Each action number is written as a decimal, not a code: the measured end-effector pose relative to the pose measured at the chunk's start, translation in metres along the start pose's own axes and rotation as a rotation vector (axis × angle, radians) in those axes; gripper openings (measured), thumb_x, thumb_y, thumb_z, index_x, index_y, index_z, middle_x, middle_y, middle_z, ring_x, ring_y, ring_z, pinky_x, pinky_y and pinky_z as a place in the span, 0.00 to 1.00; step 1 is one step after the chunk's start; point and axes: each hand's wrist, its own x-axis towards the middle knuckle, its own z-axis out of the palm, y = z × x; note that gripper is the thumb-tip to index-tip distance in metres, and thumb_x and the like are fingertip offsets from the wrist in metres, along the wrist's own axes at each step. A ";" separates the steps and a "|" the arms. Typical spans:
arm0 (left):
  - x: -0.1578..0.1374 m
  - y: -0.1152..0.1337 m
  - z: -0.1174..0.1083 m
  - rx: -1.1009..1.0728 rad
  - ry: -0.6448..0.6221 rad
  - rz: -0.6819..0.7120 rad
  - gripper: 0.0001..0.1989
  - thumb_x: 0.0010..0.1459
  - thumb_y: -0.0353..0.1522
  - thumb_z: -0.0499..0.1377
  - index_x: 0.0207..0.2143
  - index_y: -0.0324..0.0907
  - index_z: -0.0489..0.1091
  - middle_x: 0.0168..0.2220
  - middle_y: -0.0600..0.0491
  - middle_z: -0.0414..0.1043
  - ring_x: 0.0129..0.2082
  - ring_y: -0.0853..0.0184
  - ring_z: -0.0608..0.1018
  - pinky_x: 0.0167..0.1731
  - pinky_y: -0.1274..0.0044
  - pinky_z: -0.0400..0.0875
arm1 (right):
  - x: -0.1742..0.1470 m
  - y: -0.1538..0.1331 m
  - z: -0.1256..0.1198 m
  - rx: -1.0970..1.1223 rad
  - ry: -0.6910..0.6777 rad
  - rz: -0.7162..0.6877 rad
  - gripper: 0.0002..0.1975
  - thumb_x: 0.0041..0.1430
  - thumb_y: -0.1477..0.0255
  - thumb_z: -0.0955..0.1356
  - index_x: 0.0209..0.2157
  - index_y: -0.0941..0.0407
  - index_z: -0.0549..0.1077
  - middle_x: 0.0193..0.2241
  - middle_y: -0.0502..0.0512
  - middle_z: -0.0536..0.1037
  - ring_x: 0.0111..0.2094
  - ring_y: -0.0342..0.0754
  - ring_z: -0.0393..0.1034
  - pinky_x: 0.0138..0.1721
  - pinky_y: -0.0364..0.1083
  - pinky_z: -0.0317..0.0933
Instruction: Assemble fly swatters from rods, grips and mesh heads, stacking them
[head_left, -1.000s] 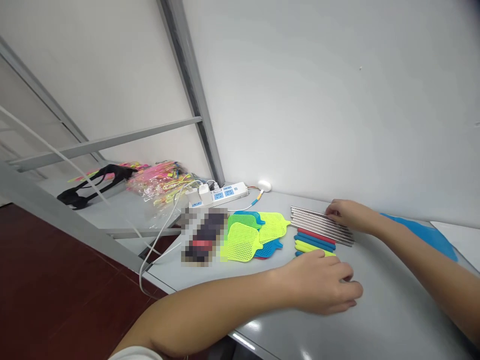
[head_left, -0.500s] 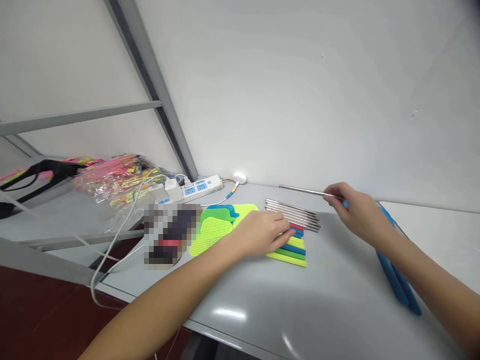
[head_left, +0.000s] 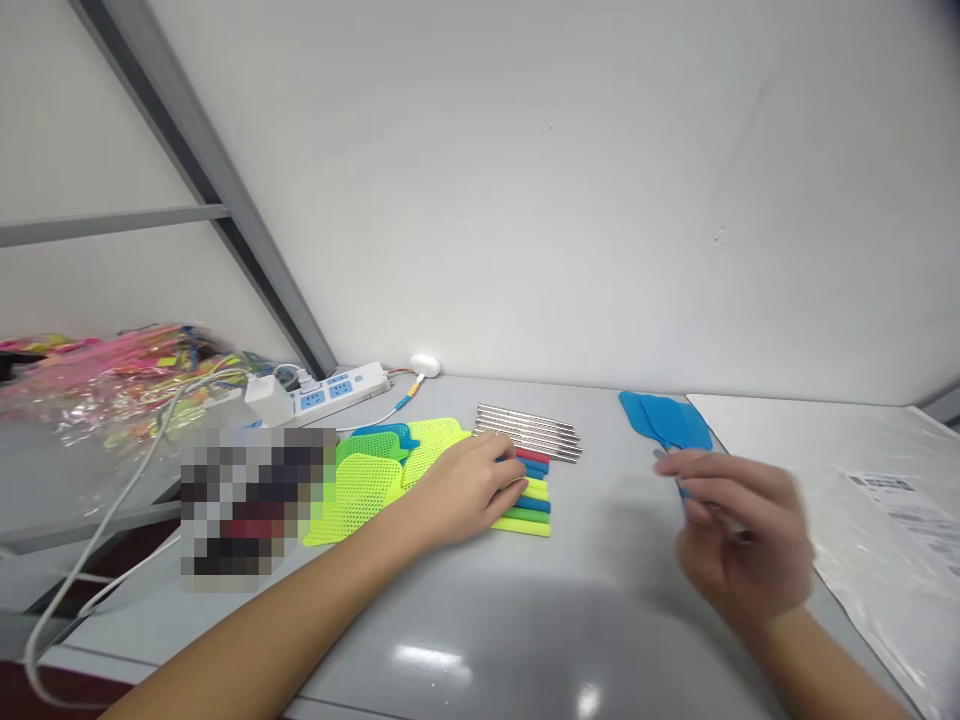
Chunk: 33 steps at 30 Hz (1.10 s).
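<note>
Coloured tubes (head_left: pixel 534 506) lie below the palm-down left hand (head_left: pixel 474 488), its fingers (head_left: pixel 511 470) bent; whether it grips, I cannot tell. Raised, the right hand (head_left: pixel 741 530) pinches a thin, blurred rod (head_left: pixel 659 455). Smooth cylinders, they sit on the counter (head_left: pixel 540 620), partly under those fingers, beside shiny metal rods (head_left: pixel 534 432).

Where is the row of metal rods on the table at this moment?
In the head view, the rods lie just right of centre, between the wall and the coloured handles, beyond the left hand and right of the swatter heads.
</note>
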 end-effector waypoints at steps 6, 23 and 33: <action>-0.001 0.007 -0.001 -0.086 -0.009 0.015 0.12 0.65 0.39 0.53 0.40 0.43 0.72 0.40 0.49 0.68 0.41 0.61 0.70 0.41 0.69 0.65 | -0.025 -0.004 0.025 -0.225 -0.573 -0.236 0.10 0.62 0.81 0.62 0.43 0.55 0.68 0.24 0.48 0.66 0.23 0.42 0.59 0.23 0.44 0.48; -0.010 -0.001 0.004 -0.052 -0.095 0.005 0.41 0.53 0.56 0.57 0.64 0.50 0.53 0.67 0.43 0.48 0.64 0.46 0.53 0.59 0.52 0.52 | -0.022 -0.009 0.029 -0.360 -0.957 -0.036 0.10 0.57 0.79 0.62 0.37 0.55 0.73 0.29 0.51 0.70 0.25 0.43 0.64 0.24 0.45 0.43; -0.008 -0.002 0.002 -0.083 -0.105 0.022 0.43 0.52 0.55 0.59 0.65 0.51 0.51 0.65 0.43 0.52 0.64 0.46 0.53 0.60 0.51 0.49 | -0.025 -0.007 0.036 -0.434 -1.021 0.055 0.09 0.66 0.70 0.61 0.42 0.54 0.73 0.34 0.51 0.72 0.21 0.42 0.63 0.21 0.44 0.43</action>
